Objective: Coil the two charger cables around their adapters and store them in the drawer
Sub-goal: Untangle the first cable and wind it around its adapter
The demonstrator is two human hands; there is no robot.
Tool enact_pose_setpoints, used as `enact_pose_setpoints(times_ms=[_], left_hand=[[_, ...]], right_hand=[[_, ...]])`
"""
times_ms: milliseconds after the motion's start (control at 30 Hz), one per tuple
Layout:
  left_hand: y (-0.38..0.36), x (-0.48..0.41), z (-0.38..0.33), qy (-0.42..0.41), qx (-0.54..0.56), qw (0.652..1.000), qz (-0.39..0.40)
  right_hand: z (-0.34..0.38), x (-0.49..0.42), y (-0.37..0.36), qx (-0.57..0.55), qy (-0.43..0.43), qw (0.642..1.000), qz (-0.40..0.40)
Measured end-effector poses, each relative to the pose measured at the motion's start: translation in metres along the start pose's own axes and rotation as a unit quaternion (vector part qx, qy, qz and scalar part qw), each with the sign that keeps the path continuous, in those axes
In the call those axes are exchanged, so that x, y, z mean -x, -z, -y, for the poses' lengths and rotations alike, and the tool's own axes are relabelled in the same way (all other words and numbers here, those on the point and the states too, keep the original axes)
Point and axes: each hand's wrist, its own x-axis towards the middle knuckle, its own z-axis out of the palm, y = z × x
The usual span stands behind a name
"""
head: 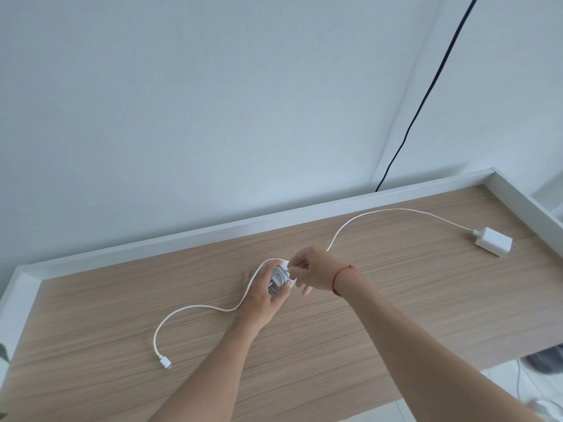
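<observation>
Head view: left hand (262, 292) clasps wound adapter (278, 280); right hand (310, 274) pinches its cable there; loose plug end (166, 363) trails lower-left, nearer left hand.

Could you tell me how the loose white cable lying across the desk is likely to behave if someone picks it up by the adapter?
The loose white cable lies in slack curves on the desk, so it is probably floppy and would trail behind. The adapter looks blocky and flat-sided, so it should not roll. Its free plug end would likely drag and swing.
</observation>
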Motion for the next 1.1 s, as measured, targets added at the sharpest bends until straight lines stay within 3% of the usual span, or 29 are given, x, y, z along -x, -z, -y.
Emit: enact_pose_setpoints(times_ms=[300,500,933,1100], left_hand=[[0.0,-0.001,0.007,0.004,-0.016,1.0,0.013],[-0.004,0.005,-0.001,-0.001,-0.054,0.997,-0.049],[-0.004,0.006,-0.005,0.003,-0.041,0.997,-0.058],[-0.001,0.008,-0.012,-0.004,-0.036,0.998,-0.053]], right_hand=[[-0.003,0.004,-0.012,-0.076,-0.024,0.997,-0.025],[-0.008,0.007,-0.025,-0.14,-0.022,0.989,-0.04],[-0.013,-0.011,-0.037,0.005,0.032,0.995,-0.098],[-0.012,-0.014,-0.045,0.004,0.0,0.991,-0.133]])
